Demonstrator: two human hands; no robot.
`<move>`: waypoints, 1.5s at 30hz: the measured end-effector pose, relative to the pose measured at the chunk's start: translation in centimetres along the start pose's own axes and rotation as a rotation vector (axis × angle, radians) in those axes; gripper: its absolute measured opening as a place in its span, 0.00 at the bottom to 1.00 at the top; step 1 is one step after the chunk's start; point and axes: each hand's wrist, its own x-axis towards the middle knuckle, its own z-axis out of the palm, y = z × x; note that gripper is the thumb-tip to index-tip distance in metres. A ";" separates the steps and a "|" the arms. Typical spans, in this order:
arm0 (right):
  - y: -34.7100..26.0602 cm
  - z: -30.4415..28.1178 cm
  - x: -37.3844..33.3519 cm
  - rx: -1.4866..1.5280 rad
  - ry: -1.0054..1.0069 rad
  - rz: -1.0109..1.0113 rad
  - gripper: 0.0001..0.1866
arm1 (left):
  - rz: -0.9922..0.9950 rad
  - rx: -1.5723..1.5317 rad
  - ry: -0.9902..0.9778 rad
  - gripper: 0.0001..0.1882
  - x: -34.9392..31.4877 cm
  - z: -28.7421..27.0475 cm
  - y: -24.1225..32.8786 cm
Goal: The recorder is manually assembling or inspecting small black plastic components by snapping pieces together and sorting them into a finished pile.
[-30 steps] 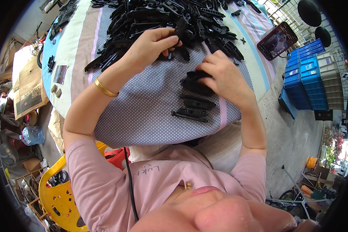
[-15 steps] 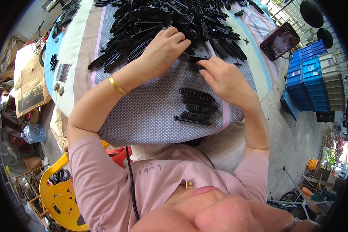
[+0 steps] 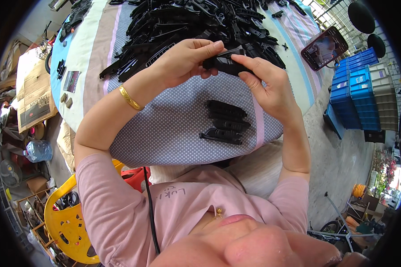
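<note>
A black plastic part (image 3: 225, 64) is gripped above the bench (image 3: 165, 129) between the left hand (image 3: 182, 60) and right hand (image 3: 267, 84), both closed on it. It looks light and stiff, best pinched at its ends. A heap of parts (image 3: 196, 22) lies at 12 o'clock.

Single view only: head-worn fisheye, left of a side-by-side pair, pointing steeply down and forward. Close range, so the wearer's own chin and pink shirt (image 3: 196, 209) fill the lower edge and both forearms rise from there to frame centre. Left hand (image 3: 182, 60) and right hand (image 3: 269, 84) meet near the top middle, over the table (image 3: 173, 129), which fills the upper half. Strong barrel bend at the rim: floor, blue crates (image 3: 356, 93) right, yellow chair (image 3: 69, 222) lower left. No second view to overlap with.
</note>
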 end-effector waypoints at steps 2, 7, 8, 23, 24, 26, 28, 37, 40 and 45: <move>0.1 -0.1 0.0 -0.038 -0.034 0.003 0.16 | 0.000 0.129 0.000 0.18 -0.1 -0.3 -0.1; -0.2 0.6 -0.1 -0.162 0.000 -0.041 0.15 | 0.112 0.306 0.006 0.18 -1.4 1.2 0.1; -0.3 0.8 -0.1 -0.191 0.035 -0.062 0.15 | 0.226 0.391 0.035 0.18 -1.7 1.8 0.1; -0.5 -0.1 -0.5 -0.322 -0.002 -0.066 0.18 | 0.678 0.970 0.042 0.21 -2.3 2.1 -0.3; -0.5 -0.1 -0.7 -0.322 -0.002 -0.065 0.18 | 0.663 0.941 0.026 0.21 -2.3 2.2 -0.5; -0.6 0.0 -0.8 -0.277 -0.021 -0.032 0.16 | 0.648 0.915 0.011 0.20 -2.2 2.0 -0.4; -0.5 -0.5 -0.9 -0.190 -0.158 0.098 0.16 | 0.372 0.945 -0.192 0.20 -1.9 1.5 0.2; 1.0 0.7 -0.2 -0.233 -0.206 0.048 0.15 | 0.729 1.652 0.572 0.21 0.5 -2.8 -0.5; 1.9 0.9 -0.3 -0.501 -0.041 -0.031 0.17 | 0.682 1.736 0.561 0.17 0.5 -2.1 -0.4; 1.1 0.8 -0.3 -0.205 -0.071 0.291 0.19 | 0.577 1.319 0.504 0.15 -0.3 -1.0 0.0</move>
